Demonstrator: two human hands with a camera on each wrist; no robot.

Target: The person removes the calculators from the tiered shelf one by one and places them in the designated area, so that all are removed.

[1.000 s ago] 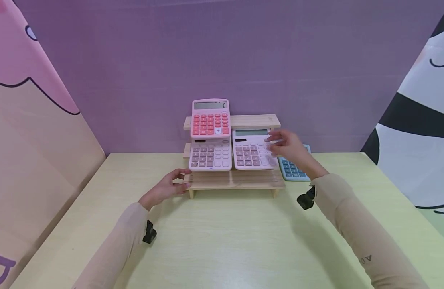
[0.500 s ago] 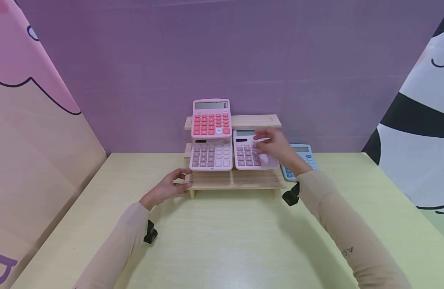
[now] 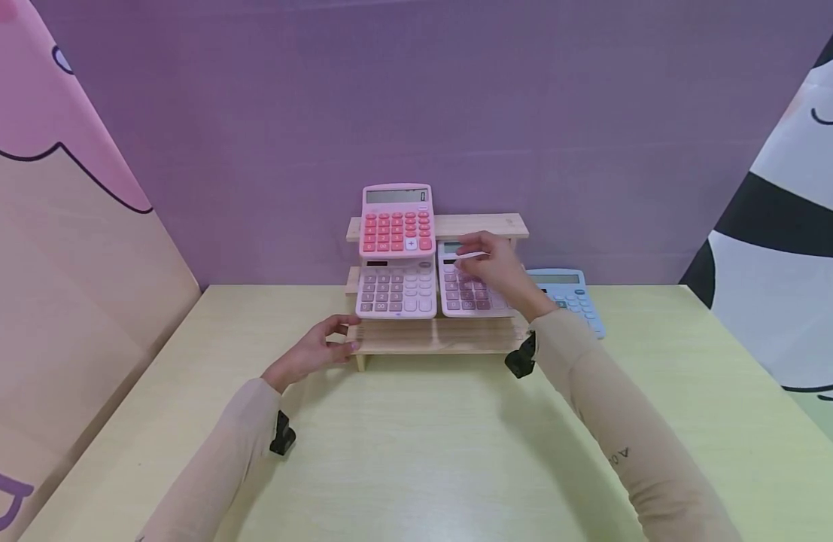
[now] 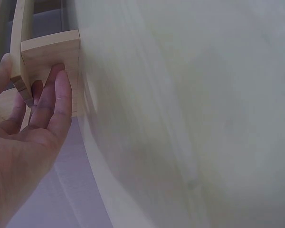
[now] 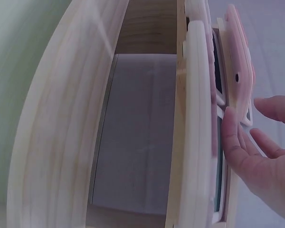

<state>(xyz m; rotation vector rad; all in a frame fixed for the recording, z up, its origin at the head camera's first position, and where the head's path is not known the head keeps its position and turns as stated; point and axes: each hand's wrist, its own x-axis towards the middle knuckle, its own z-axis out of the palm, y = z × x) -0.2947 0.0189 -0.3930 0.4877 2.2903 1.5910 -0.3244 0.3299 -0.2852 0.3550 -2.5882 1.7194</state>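
Calculator (image 3: 465,290) under right-hand fingers (image 3: 472,245), uncurled.

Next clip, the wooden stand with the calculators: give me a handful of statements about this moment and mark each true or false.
1. The left hand rests at the front left corner of the wooden stand. True.
2. The bright pink calculator lies flat on the table. False: it leans on the stand, above the pale calculator on the left.
3. The right hand reaches over the pale calculator on the right. True.
4. The blue calculator sits on the stand's top shelf. False: it lies on the table, to the right of the stand.
5. Four calculators are in view. True.
6. The left hand holds a calculator. False: it touches only the stand.
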